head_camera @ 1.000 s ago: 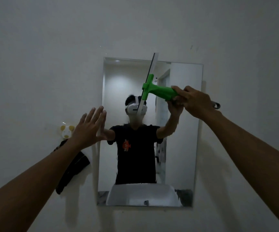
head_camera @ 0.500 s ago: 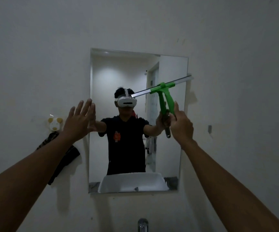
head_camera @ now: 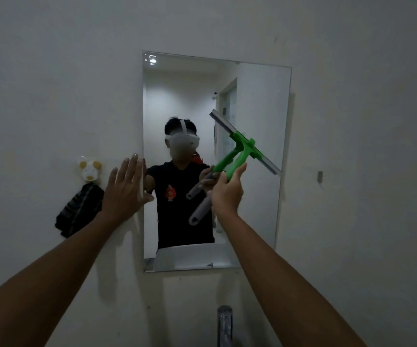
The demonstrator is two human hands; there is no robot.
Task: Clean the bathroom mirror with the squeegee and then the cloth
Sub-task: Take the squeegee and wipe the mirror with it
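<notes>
In the middle of the frame, a tall mirror [head_camera: 257,221] hangs on a pale wall [head_camera: 52,71]. The right hand [head_camera: 227,194] is closed tight around the squeegee [head_camera: 237,156], just in front of the glass in the right half of the mirror. The squeegee has a green top part and a grey handle end. Its handle runs on a slant, from the grey end at the lower left up to the green part at the upper right. The long blade sits across the top of the handle. The blade also slants, from the upper left down to the lower right, and its low end is near the right edge of the mirror. I cannot tell if the blade touches the glass. The left hand [head_camera: 124,191] is open and flat, fingers up and spread, at the left edge of the mirror. It holds nothing. The two hands are apart. A dark cloth [head_camera: 77,211] hangs from a hook [head_camera: 88,169] on the wall, at the left. A tap [head_camera: 224,324] shows at the bottom of the frame.
</notes>
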